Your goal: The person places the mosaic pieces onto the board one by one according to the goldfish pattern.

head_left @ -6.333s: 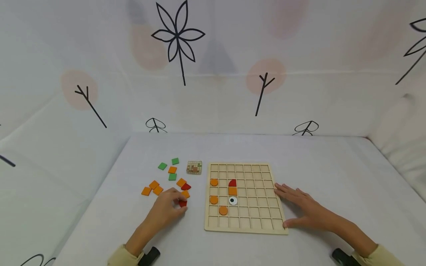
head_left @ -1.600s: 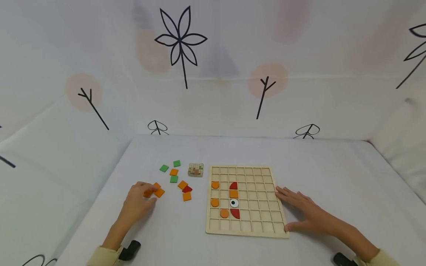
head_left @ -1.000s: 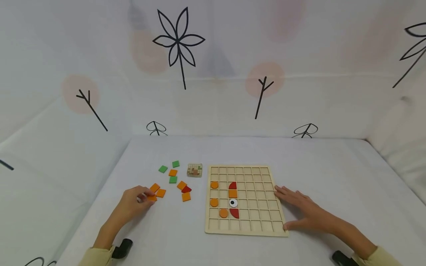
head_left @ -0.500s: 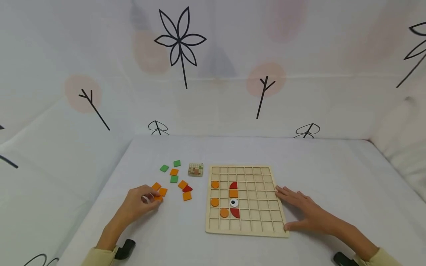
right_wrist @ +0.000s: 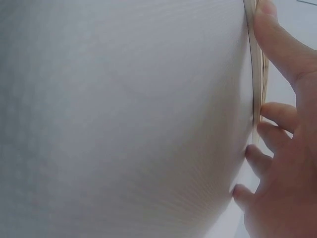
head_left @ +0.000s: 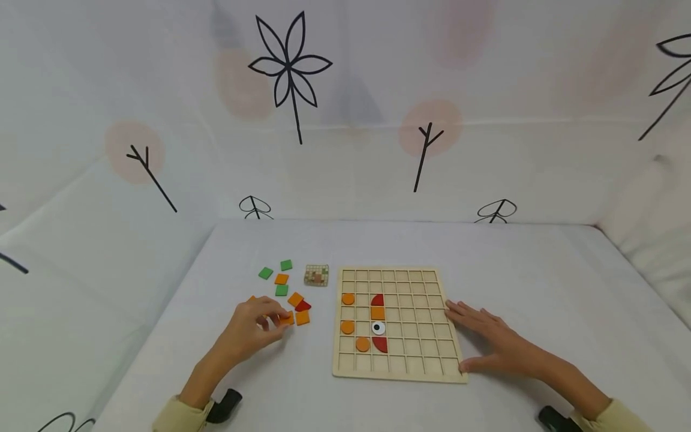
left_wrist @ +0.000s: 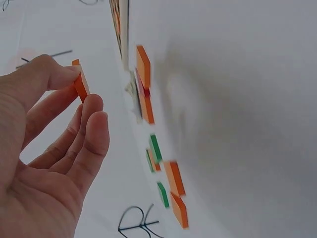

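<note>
A: How should the orange square tile point(left_wrist: 81, 85) be handled now?

B: It is pinched in the left hand point(left_wrist: 54, 139), between the thumb and the fingertips. A light pinch near the edges would probably serve best, so that the face can be turned level and laid down without the fingers being trapped beneath.

A: And the pieces nearby?

B: A loose orange tile point(head_left: 303, 317) and a red tile point(head_left: 303, 306) are lying just beside its path on the right. Some lift should be given over them, or they could be nudged.

A: What is being done by the right hand point(head_left: 493, 342)?

B: Nothing is grasped; its fingers are spread loosely against the right edge of the gridded wooden board point(head_left: 415, 312). By that touch the board could be steadied.

A: Where is the pinched tile, and how does it look?

B: It is held above the white tabletop point(head_left: 540, 270), left of the board. It is thin, flat and plain orange, straight-edged, and seen nearly edge-on from the left wrist. Its face is partly covered by fingers, so any markings cannot be told.
</note>
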A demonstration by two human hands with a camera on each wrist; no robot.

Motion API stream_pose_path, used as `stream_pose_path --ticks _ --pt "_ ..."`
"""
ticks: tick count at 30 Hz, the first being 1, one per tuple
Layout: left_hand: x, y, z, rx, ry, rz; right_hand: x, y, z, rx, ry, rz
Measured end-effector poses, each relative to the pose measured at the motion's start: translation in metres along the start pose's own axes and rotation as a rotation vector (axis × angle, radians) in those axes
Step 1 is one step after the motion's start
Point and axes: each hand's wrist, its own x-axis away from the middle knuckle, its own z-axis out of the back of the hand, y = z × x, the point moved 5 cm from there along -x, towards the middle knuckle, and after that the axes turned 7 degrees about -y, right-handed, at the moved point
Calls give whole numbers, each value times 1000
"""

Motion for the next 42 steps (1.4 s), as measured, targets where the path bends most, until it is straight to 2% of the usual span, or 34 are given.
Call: stream_pose_path --ticks 7,11,18,28,35,42 --pt "-11 20 -14 31 -24 3 0 1 -1 -7 -9 -10" --pt "-18 32 -21 49 -35 -23 0 1 0 3 -10 -8" --pt "-29 46 -37 118 -96 -51 0 0 1 9 -2 3" --pt "-45 68 -62 157 -183 -61 1 2 -1 1 -7 -3" --pt "-54 82 -79 191 -228 -103 1 2 -1 6 -3 1" --pt "-65 92 -93 170 -253 -158 0 2 0 7 -8 -5"
